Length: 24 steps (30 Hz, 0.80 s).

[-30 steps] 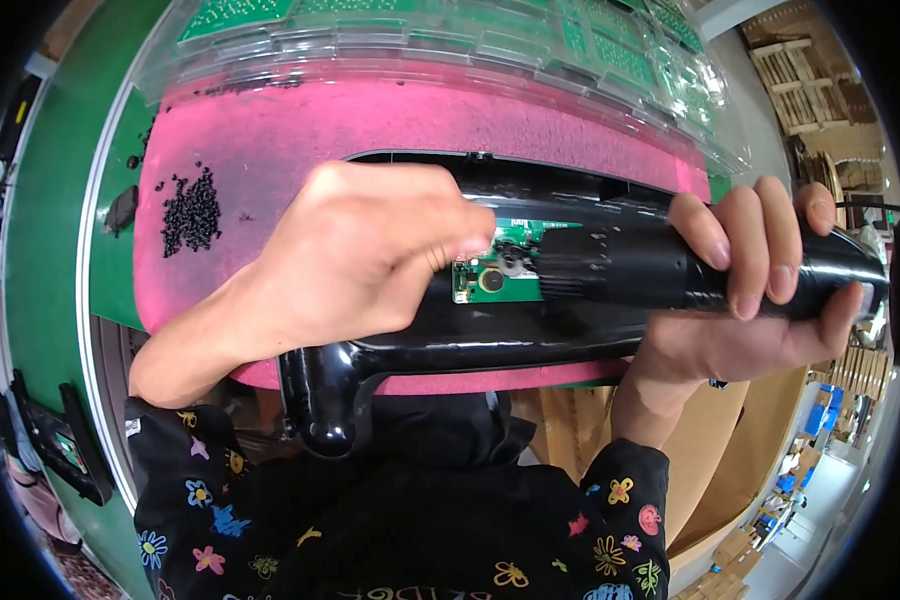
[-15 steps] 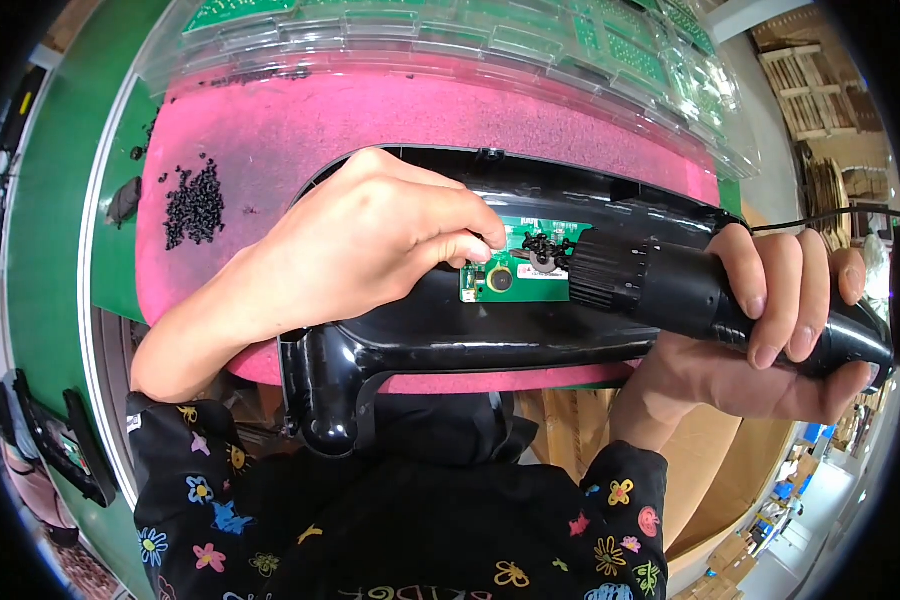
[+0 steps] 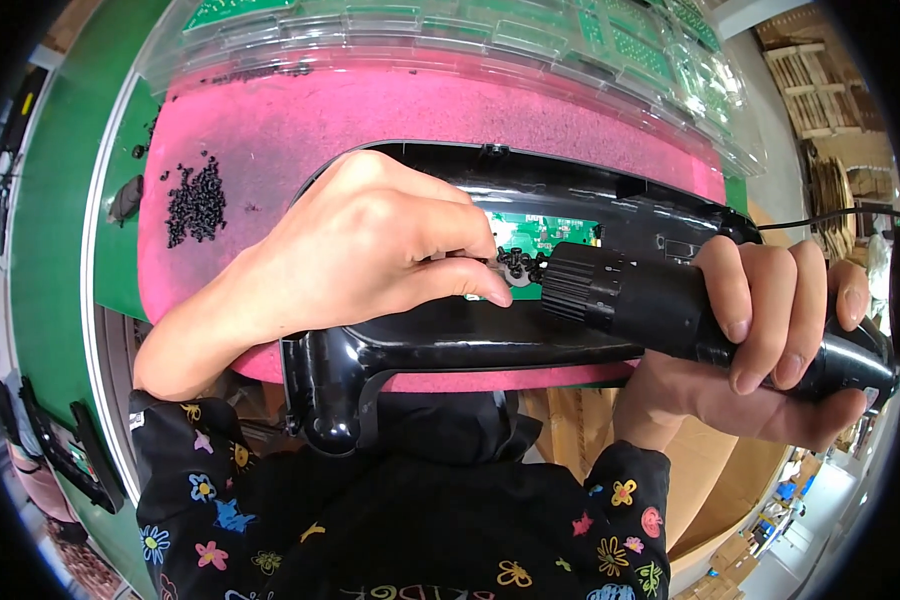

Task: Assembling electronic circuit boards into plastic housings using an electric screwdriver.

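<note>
My right hand (image 3: 770,310) is wrapped round a black electric screwdriver (image 3: 660,300) that lies nearly level, its ribbed nose pointing left. Several small black screws (image 3: 520,264) cluster at the nose round a greyish disc. My left hand (image 3: 390,240) is closed at that tip, thumb and forefinger bent together; what they pinch is mostly hidden. Beneath both hands sits a green circuit board (image 3: 550,232), partly covered, inside a glossy black plastic housing (image 3: 470,350) with a rounded leg at its lower left.
The housing rests on a pink mat (image 3: 270,130). A heap of black screws (image 3: 197,200) lies to the left, near a dark lump (image 3: 126,200). Clear plastic trays (image 3: 450,40) with green boards line the back. A black cable (image 3: 830,215) runs off right; a cardboard box (image 3: 720,470) stands below.
The screwdriver's nose has shifted left and slightly down, away from the board's right part. My left thumb has moved down and right, and its fingers now meet the screw cluster.
</note>
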Tool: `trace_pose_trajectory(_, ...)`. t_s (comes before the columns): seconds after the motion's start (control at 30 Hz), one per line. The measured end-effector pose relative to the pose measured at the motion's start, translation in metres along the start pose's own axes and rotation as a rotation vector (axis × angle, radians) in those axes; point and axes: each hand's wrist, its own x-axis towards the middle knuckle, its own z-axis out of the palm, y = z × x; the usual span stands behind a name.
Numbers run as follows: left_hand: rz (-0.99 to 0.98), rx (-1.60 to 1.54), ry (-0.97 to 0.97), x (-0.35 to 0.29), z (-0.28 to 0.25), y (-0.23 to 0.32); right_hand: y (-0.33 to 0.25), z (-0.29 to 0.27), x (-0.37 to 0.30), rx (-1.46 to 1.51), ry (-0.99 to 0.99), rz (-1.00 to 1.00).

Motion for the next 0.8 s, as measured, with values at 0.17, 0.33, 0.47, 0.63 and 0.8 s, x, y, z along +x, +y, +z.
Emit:
trace_pose_trajectory(0.17,0.003,0.046,-0.076,-0.001,-0.003,-0.001,0.008,0.002,-0.002,0.000,-0.016,-0.039)
trace_pose_trajectory(0.33,0.019,0.051,-0.057,-0.001,0.000,0.000,0.006,0.005,-0.002,-0.072,-0.007,-0.045)
trace_pose_trajectory(0.47,0.047,0.032,-0.010,-0.001,0.003,-0.001,-0.002,0.005,-0.001,-0.120,-0.006,-0.056)
trace_pose_trajectory(0.63,0.058,0.076,-0.031,-0.001,0.002,0.000,-0.003,0.003,-0.002,-0.101,-0.002,-0.056)
trace_pose_trajectory(0.8,0.073,0.124,-0.122,0.001,0.002,0.000,-0.005,0.004,0.000,-0.135,-0.012,-0.027)
